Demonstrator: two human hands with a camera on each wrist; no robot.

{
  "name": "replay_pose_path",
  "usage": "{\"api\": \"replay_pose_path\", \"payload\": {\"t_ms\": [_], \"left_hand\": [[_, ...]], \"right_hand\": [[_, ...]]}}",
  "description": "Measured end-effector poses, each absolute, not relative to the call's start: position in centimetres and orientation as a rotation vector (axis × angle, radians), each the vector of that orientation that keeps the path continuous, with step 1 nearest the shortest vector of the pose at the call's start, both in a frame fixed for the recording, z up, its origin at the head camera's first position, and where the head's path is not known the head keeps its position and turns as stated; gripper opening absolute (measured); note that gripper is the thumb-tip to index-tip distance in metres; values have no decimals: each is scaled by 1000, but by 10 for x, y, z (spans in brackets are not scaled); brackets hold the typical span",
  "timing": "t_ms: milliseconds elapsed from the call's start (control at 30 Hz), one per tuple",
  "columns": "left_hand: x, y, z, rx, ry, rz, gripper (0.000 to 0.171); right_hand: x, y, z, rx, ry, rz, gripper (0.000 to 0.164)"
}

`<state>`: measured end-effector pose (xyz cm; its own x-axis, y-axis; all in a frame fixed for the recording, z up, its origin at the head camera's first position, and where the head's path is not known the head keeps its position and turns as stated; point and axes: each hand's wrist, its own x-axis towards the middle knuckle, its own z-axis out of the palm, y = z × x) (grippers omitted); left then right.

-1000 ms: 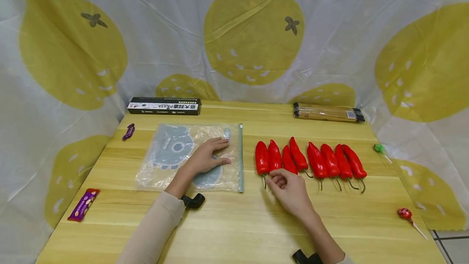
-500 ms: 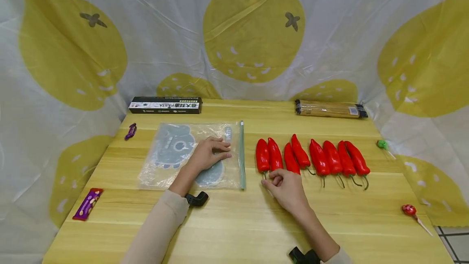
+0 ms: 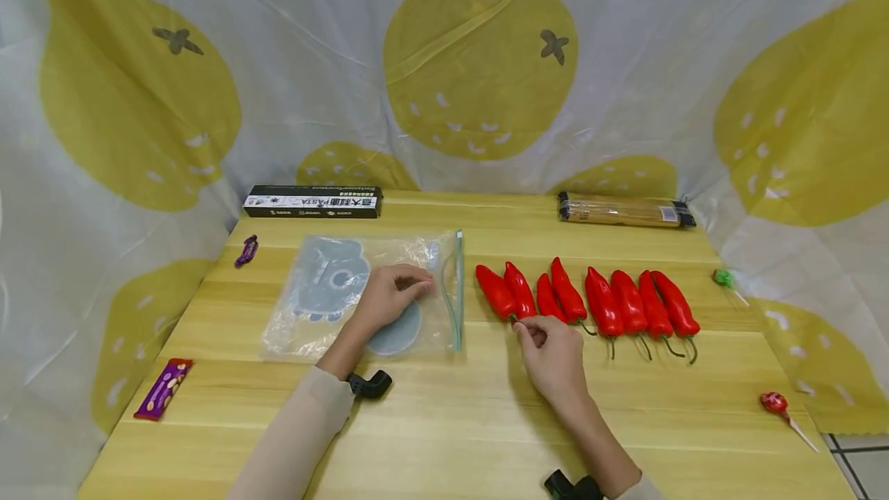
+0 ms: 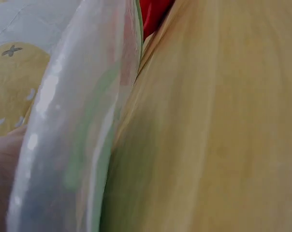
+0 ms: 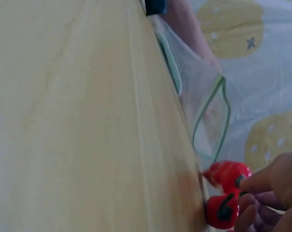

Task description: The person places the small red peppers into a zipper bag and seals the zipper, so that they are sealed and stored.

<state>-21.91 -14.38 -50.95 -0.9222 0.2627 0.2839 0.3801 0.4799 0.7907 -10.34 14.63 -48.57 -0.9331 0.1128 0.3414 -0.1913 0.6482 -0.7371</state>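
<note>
My left hand (image 3: 392, 295) pinches the upper layer of a clear zip bag (image 3: 326, 338) with a grey-blue print. The bag's green-edged mouth, on its right side, gapes in the right wrist view (image 5: 211, 116). In the left wrist view the raised plastic (image 4: 73, 111) hides most of that hand. My right hand (image 3: 556, 357) pinches the green stem of the leftmost red pepper (image 3: 495, 292) between thumb and finger. This pepper slants, its tip pointing toward the bag's mouth. Several more red peppers (image 3: 628, 303) lie in a row to the right, stems toward me.
A black pasta box (image 3: 312, 201) and a packet of long pasta (image 3: 625, 210) lie at the table's back. On the left are a purple candy (image 3: 246, 251) and a purple chocolate bar (image 3: 163, 390). A green lollipop (image 3: 723, 278) and a red lollipop (image 3: 774, 403) lie right.
My left hand has gone from lying spread on the bag to pinching its upper layer, and the mouth has parted. My right hand has taken the leftmost pepper's stem; the pepper has tilted leftward.
</note>
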Motion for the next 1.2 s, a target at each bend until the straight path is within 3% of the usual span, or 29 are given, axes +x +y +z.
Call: {"api": "replay_pose_path", "payload": {"t_ms": [400, 767, 1033, 1200], "left_hand": [[-206, -138, -498, -420, -2524, -1619, 15], [-200, -129, -498, -456, -2493, -1618, 12], [-193, -120, -498, -464, -2533, -1553, 13], [-195, -121, -495, -414, -2532, -1532, 12]], "right_hand": [[-120, 164, -460, 170, -2540, 1292, 7], [-175, 146, -450, 302, -2831, 1378, 13], [-193, 136, -454, 20, -2698, 1648, 22], [-190, 137, -452, -82, -2389, 2129, 29]]}}
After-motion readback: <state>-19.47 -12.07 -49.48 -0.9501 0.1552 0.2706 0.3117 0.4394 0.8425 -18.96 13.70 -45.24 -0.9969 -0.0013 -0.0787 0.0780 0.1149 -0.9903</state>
